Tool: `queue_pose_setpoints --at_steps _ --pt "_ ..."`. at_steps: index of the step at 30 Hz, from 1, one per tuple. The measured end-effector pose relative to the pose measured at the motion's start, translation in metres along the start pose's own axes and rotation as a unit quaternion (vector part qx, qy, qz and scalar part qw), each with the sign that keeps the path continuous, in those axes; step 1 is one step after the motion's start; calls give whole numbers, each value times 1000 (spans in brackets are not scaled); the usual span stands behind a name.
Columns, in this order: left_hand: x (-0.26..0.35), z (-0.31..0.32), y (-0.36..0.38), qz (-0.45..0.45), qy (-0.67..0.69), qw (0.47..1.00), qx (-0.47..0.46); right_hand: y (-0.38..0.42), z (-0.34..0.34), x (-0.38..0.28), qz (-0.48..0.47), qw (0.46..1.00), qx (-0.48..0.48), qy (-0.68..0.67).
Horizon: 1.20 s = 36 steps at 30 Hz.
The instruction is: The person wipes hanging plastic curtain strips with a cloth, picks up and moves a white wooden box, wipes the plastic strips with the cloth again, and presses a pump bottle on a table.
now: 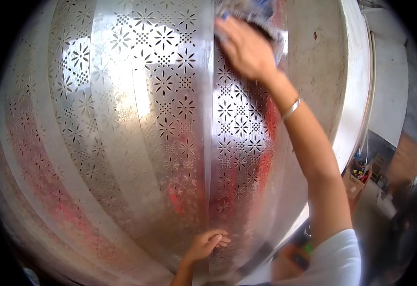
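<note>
A tall silvery metal sheet (189, 124) punched with flower and dot patterns fills most of the head view. My right hand (246, 50) lies against its upper right part, blurred by motion, with a crumpled grey and blue cloth (270, 33) under and beside the fingers. Part of that cloth is hidden by the hand. A silver bangle (291, 109) circles my right wrist. Low at the bottom centre, my left hand (208, 244) hovers close to the sheet's lower part, fingers loosely bent and nothing visible in them.
Plain vertical strips divide the patterned panels, and red areas show across them. Right of the sheet stands a stained pale wall (315, 62) with a white edge (354, 71). A cardboard box (356, 186) of assorted items sits on the floor at the far right.
</note>
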<state>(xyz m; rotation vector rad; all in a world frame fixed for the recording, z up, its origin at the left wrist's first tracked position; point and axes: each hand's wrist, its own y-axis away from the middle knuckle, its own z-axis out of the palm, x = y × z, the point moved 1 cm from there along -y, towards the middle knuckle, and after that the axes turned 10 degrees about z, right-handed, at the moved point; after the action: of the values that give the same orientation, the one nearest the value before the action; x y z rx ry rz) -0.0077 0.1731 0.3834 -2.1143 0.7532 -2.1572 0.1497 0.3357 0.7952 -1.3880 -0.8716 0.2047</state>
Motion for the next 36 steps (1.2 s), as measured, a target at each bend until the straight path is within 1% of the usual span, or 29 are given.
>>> queue_pose_setpoints --at_steps 1,2,3,4,5,6,7,9,11,12,13,14,15,17,18,19,20,21,22,23,24,25,27,28,29,31,33,34,36 --pt "-1 1 0 -8 -2 1000 -2 4 -2 -1 1 999 -38 3" --pt "-2 0 -10 -7 -4 1000 -10 66 0 -41 42 990 -124 -42" --pt "-8 -4 -15 -1 -7 1000 -16 81 -13 -72 -76 917 -247 302" --pt "-21 -9 -14 -17 11 1000 7 116 19 -47 44 974 -182 -131" --pt "-27 -15 -25 -25 27 999 23 123 -14 -86 84 869 -478 -101" --pt "-26 -20 -28 -22 24 999 19 135 -20 -93 65 838 -540 -41" --pt "-26 -24 -24 -29 12 999 14 136 -18 -96 56 846 -528 -42" --pt "-22 -35 -35 -25 -10 1000 6 104 -18 -80 119 801 -586 -34" --pt "-23 -34 -32 -33 -4 999 9 75 2 -44 92 876 -468 64" --pt "-22 -36 -33 -27 -7 1000 13 63 21 -21 -18 965 -244 98" --pt "-22 -31 -27 -23 -6 1000 5 54 29 -1 -123 984 -6 127" --pt "-19 -35 -30 -12 -9 1000 7 -16 0 10 123 969 -207 44" --pt "-23 -40 -26 -9 -8 1000 14 -43 7 28 122 981 -136 56" --pt "-27 -44 -21 -11 14 1000 -5 -99 -6 53 182 979 -39 85" --pt "-23 -44 -21 -19 26 999 27 -111 3 67 88 985 69 131" --pt "-25 -45 -19 -20 27 999 28 -114 -3 60 -5 968 176 178" --pt "-28 -47 -17 -14 21 999 24 -117 -11 61 10 978 155 139" --pt "-29 -47 -18 -6 14 1000 16 -117 -9 64 5 979 149 141" --pt "-28 -46 -19 -6 14 1000 16 -113 -2 56 33 985 145 83" --pt "-27 -41 -23 -24 17 1000 -1 -104 3 50 62 988 138 32" --pt "-25 -38 -27 -42 16 999 -15 -97 -2 44 69 991 110 -15" --pt "-23 -34 -31 -42 15 999 -15 -100 4 52 36 981 171 80" --pt "-21 -29 -34 -39 15 999 -32 -76 -5 47 90 995 -10 49" --pt "-24 -26 -34 -40 18 998 -38 -52 -7 45 63 997 -41 34" --pt "-28 -29 -37 -36 22 998 -36 -50 -9 43 61 997 -19 32" --pt "-36 -30 -37 -36 31 998 -41 -7 -13 26 58 988 -119 81" --pt "-39 -35 -43 -21 31 999 -36 6 -23 11 95 974 -201 42" --pt "-39 -37 -45 -16 20 999 -43 27 -22 2 52 971 -228 49" --pt "-36 -34 -41 -18 17 998 -54 34 -22 1 72 969 -234 39"
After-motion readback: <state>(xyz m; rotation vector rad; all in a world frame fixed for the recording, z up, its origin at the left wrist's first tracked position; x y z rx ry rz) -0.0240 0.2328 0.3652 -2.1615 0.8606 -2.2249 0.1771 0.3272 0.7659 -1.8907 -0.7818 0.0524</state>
